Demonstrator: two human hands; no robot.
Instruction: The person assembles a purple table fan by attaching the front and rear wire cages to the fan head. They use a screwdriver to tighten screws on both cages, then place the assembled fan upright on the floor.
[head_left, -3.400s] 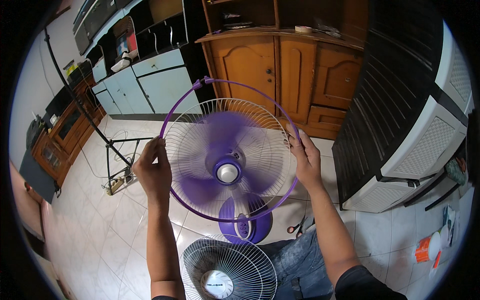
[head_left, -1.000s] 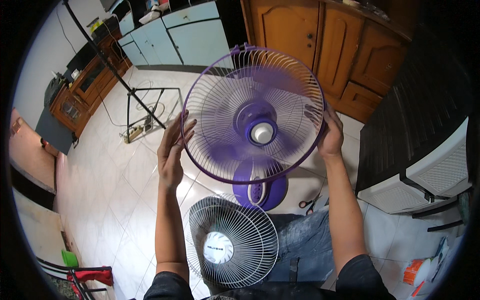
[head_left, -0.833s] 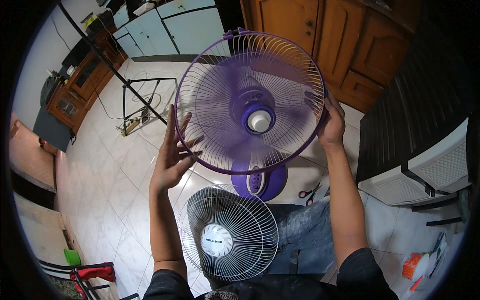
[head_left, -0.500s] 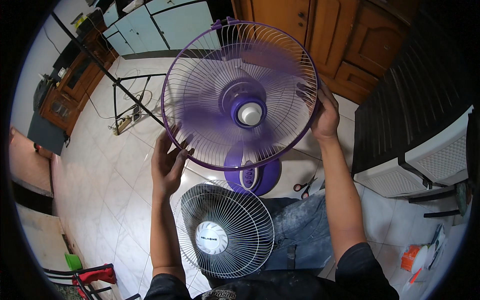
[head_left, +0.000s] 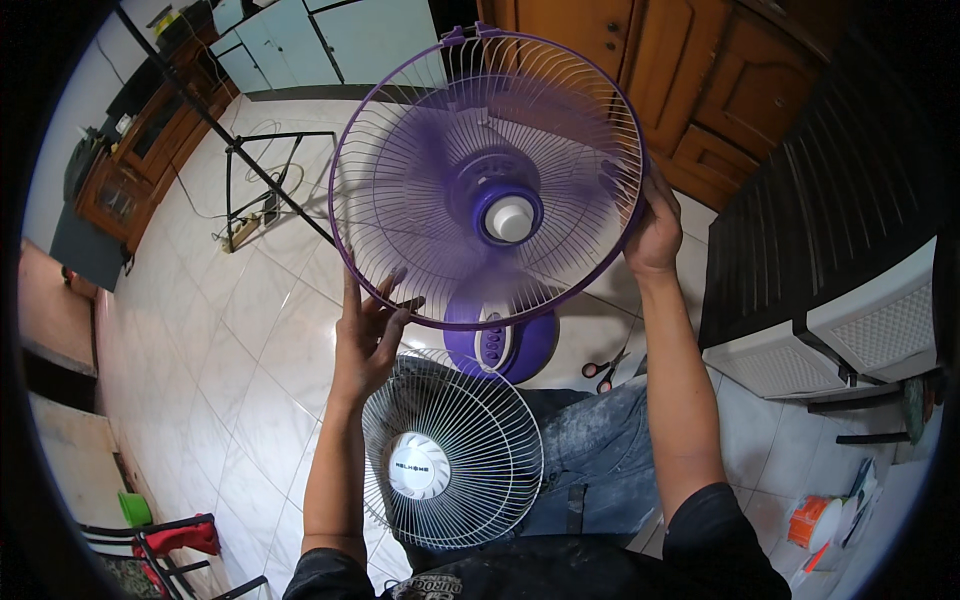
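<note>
A purple table fan stands on the tiled floor in front of me, its purple-rimmed wire guard facing up at the camera and its blades blurred around a white hub. My left hand has its fingers spread and rests against the lower left rim. At the right rim, my right hand grips the guard. The fan's round purple base shows below the guard. A loose white front grille lies on my lap.
Red-handled scissors lie on the tiles right of the base. A black stand and a power strip are at the back left. Wooden cabinets stand behind, white wicker furniture at the right, an orange tub lower right.
The fan head has tilted closer and higher in view. My left hand let go of the rim, opened its fingers and now rests against the lower left edge. The right hand kept its grip.
</note>
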